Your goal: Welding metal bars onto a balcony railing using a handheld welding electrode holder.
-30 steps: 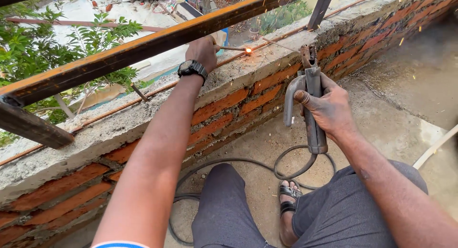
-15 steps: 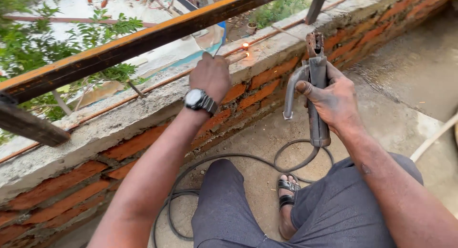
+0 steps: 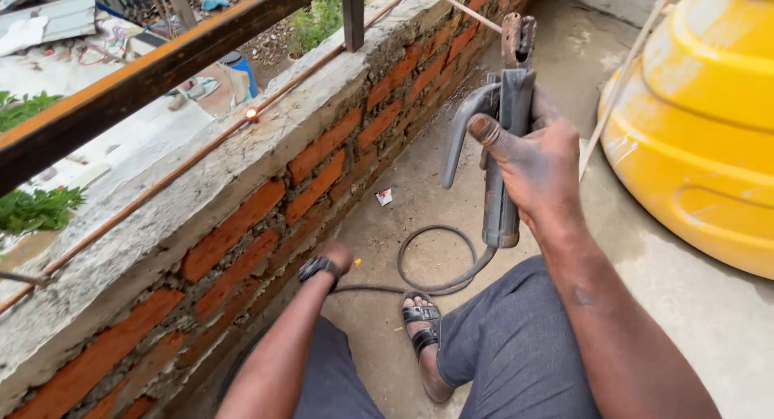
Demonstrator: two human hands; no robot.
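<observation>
1. While a small orange glow (image 3: 251, 112) burns on the thin rusty rod (image 3: 161, 185) that lies along the top of the brick wall (image 3: 266, 217), a dark steel rail (image 3: 145, 76) runs above that wall on a short post (image 3: 352, 16).
2. Low at the foot of the brick wall, the left hand (image 3: 337, 254) hangs just above the concrete floor (image 3: 403, 217), with a black wristwatch (image 3: 317, 267) on its wrist. Its fingers point away from the camera, so whether this grip is spread or closed cannot be told; nothing shows in it.
3. Just out from the wall's foot, a black cable (image 3: 435, 262) loops on the floor beside a sandalled foot (image 3: 422, 326) and rises to the base of the electrode holder (image 3: 504, 157).
4. Further out from the wall, the right hand (image 3: 536, 165) has its grip wrapped firmly round the holder's dark handle. The thumb lies across the front, near the curved grey lever.
5. That holder stands upright in the fist, its rusty clamp head uppermost and level with the wall's top.
6. Farthest from the wall sits a large yellow plastic tank (image 3: 701, 129), with a pale stick (image 3: 625, 64) leaning before it.
</observation>
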